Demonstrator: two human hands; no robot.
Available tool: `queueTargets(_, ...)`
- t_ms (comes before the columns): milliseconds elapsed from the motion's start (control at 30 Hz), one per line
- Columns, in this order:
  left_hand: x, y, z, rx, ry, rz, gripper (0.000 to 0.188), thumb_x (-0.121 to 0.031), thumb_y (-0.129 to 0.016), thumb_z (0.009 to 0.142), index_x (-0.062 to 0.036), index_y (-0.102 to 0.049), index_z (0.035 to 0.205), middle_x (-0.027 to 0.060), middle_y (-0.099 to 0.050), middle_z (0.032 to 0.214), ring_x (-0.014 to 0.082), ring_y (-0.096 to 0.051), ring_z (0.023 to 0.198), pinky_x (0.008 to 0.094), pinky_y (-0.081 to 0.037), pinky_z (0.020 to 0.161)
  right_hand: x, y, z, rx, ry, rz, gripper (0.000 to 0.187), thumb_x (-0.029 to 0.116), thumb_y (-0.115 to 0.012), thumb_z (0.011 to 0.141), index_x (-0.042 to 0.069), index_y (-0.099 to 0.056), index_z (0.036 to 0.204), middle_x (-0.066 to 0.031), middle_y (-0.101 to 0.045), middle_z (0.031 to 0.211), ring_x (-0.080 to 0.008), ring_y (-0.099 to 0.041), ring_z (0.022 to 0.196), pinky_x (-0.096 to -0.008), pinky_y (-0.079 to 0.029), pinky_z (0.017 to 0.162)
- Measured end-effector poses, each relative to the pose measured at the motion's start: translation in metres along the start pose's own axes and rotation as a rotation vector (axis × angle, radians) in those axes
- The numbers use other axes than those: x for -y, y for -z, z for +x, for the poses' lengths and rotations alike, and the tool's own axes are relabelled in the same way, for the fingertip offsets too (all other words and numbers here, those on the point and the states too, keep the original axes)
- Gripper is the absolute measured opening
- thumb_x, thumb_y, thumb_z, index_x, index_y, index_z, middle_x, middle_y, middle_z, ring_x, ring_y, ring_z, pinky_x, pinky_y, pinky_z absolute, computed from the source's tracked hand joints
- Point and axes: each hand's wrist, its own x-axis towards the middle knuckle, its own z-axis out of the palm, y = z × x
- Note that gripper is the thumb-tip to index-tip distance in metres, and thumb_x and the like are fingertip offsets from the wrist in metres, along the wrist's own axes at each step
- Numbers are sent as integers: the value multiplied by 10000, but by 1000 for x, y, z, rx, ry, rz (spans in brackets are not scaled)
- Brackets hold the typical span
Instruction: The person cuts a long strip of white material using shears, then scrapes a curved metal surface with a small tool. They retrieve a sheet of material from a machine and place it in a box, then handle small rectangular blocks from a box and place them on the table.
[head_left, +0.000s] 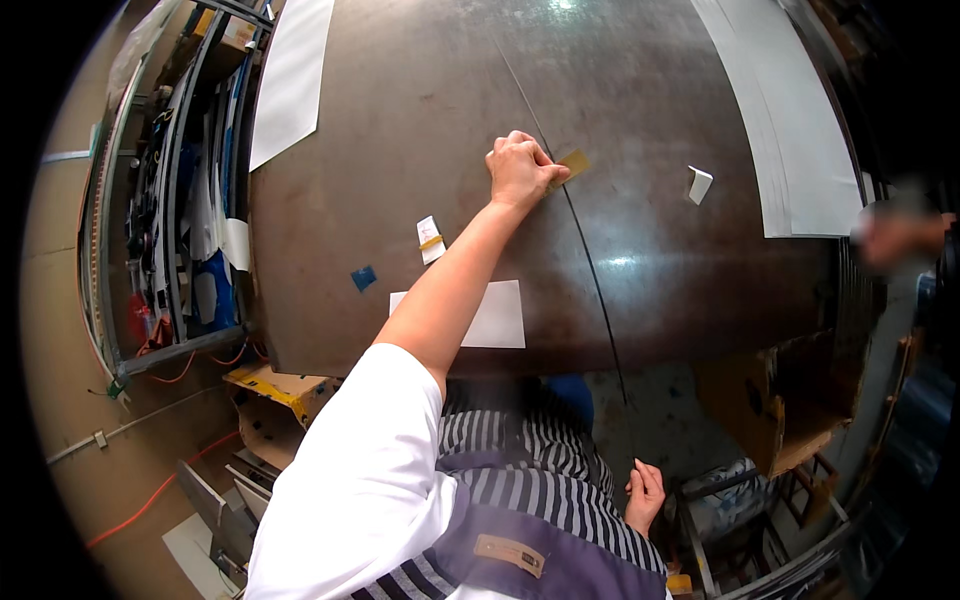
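- Long, thin black cord [597, 290], slender as a drawn line and nearly straight, slightly slack in curve; lying across the table from toward 12 o'clock, then past the near edge toward 5 o'clock (clock about the centre of the view); matte and dark along the middle stretch, fainter toward both ends.
- Small, flat, mustard-tan piece [574, 163] of unclear material, dull-surfaced and straight-edged; at 1 o'clock, against the cord, partly hidden by fingers.
- Left hand [522, 170], between 12 and 1 o'clock: grasping the tan piece at the cord, with thumb and index finger pinched together and the other fingers curled.
- Right hand [645, 495], at 5 o'clock, below the table edge: pinching the lower end of the cord between the fingertips.
- Broad, dark brown tabletop [400, 180] with a smooth, worn surface and bright reflections.
- Small white block with a yellow band [431, 240], near the centre toward 11 o'clock.
- Small, dark blue square scrap [363, 278], at 9 o'clock.
- White rectangular sheet [500, 315], near the centre, partly beneath the left forearm in view.
- Bent white piece [699, 185], at 2 o'clock, well apart from the cord.
- Large white sheets: one at 11 o'clock [290, 85], others farther out at 2 o'clock [800, 130].
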Motion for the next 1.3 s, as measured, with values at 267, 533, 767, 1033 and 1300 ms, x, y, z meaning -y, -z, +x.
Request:
queueTargets(267,-28,-13,-91,21,-73,-132,275,-228,-849,496,-106,-603,503,27,-604,839,246,-547,880,409,-402,801,-13,2,4,-36,52,8,203,-106,-626,797,-11,-707,956,-32,-571,875,-77,-475,617,-209,-383,531)
queueTargets(533,4,-16,-26,-187,-74,-18,279,-205,-843,520,-78,-595,540,66,-621,830,272,-558,832,416,-430,713,-21,-3,-1,-98,115,-30,223,-121,-634,776,-1,-711,947,-30,-560,870,-82,-480,633,-211,-380,524)
queueTargets(767,-15,-12,-62,-61,-82,-17,280,-250,-843,521,-101,-607,523,42,-603,831,263,-547,861,409,-413,746,-24,5,-5,-146,93,-104,211,-120,-645,770,-8,-708,939,-36,-558,871,-100,-504,696,-212,-405,576)
queueTargets(1033,-20,-18,-81,-64,-97,-53,301,-239,-834,513,-98,-568,509,43,-597,786,262,-544,818,418,-416,712,-26,1,-9,-206,52,-62,183,-134,-640,777,-51,-687,933,-46,-556,917,-111,-521,772,-222,-438,645)
queueTargets(1300,9,-11,-6,-251,-44,-18,251,-169,-814,576,-81,-582,542,52,-603,773,276,-551,800,421,-415,686,-27,3,-9,-198,97,-69,165,-129,-659,749,-48,-683,891,-48,-564,890,-126,-524,759,-216,-431,627)
